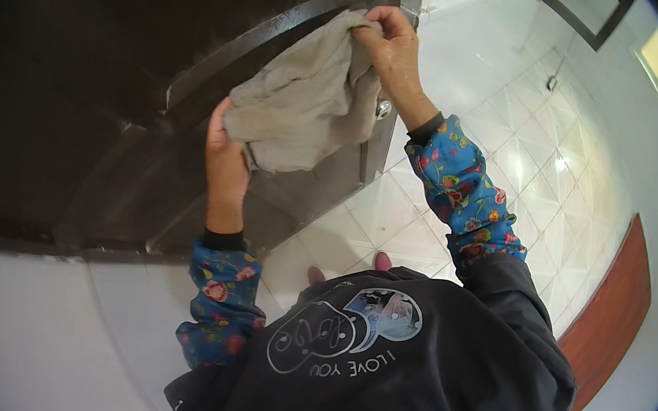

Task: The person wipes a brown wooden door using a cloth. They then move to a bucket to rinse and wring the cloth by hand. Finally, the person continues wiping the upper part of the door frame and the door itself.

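A grey-beige cleaning cloth point(306, 98) hangs spread out between my two hands, creased and a little bunched at its upper end. My left hand point(226, 150) grips its lower left edge; the fingertips are partly behind the fabric. Pinched between thumb and fingers, the upper right corner is in my right hand point(391, 51). Behind the cloth stands a dark brown panelled door point(96, 83) with a raised curved moulding. Just below my right wrist a round silver door knob point(383, 109) shows beside the cloth. Whether the cloth touches the door, I cannot tell.
Pale tiles cover the floor point(394, 214), where my pink shoes point(382, 261) show. A reddish-brown wooden board or tabletop point(609, 317) stands along the right. A dark metal frame point(592, 24) is at the top right, and a small dark object point(551, 83) lies on the tiles.
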`<state>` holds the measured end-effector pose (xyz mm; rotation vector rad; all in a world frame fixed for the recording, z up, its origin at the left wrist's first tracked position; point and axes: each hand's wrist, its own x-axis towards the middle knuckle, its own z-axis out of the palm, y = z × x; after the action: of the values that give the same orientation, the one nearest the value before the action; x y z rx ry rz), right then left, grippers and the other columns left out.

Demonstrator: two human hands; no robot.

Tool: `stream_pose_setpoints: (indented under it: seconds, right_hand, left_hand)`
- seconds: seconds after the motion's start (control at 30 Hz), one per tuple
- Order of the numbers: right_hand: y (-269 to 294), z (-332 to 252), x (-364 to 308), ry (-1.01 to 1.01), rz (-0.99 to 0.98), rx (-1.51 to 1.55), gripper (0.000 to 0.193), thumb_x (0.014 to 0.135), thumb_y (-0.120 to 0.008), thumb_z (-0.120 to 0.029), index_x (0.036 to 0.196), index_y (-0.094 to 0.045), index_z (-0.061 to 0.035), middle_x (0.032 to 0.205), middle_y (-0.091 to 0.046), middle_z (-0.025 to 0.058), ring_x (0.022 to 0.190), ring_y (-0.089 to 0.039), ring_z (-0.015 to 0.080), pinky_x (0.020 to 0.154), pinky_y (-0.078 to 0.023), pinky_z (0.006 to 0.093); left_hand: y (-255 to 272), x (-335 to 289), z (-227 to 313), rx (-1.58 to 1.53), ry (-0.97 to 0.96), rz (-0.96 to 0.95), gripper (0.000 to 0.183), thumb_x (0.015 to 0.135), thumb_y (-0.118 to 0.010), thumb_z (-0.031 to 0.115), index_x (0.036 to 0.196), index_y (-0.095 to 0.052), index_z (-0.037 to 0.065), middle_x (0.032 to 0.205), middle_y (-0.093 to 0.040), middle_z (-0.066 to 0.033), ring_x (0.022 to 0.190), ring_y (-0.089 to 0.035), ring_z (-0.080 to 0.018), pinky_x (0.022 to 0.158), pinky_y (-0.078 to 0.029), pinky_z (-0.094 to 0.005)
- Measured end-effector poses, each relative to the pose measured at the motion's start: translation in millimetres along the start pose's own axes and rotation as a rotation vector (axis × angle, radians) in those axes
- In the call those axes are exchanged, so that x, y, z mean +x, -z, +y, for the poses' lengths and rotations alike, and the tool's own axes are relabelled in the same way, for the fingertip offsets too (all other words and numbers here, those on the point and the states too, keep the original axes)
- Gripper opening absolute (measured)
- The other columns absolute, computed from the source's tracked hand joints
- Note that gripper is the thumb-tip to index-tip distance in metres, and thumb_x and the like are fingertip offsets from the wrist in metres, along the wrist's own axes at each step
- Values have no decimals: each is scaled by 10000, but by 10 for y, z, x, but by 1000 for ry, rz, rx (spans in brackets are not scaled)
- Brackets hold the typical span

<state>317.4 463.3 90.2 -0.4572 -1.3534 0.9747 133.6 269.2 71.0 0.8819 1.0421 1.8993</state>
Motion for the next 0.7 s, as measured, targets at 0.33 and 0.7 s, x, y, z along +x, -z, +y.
stream_pose_setpoints:
  seconds: [0.33, 0.7]
  right_hand:
    - [-360, -83, 443, 434, 421, -624, 189, 757, -713, -143, 903, -652, -40, 860, -616, 106, 776, -614, 239, 712, -495, 320]
    - [-1324, -333, -440, 553, 98, -549, 238, 652, -688, -34, 881, -630, -61, 973, -559, 116, 906, -503, 325, 782, -444, 404]
  left_hand:
    - [-262, 350, -101, -20, -22, -203, 309, 926, -540, 46, 1211, -486, -63, 1178, -574, -94, 1062, -541, -135, 938, -411, -263]
    - [149, 318, -53, 56, -61, -157, 292, 926, -518, 62, 1191, -511, -61, 1129, -577, -78, 980, -547, -135, 886, -435, -270]
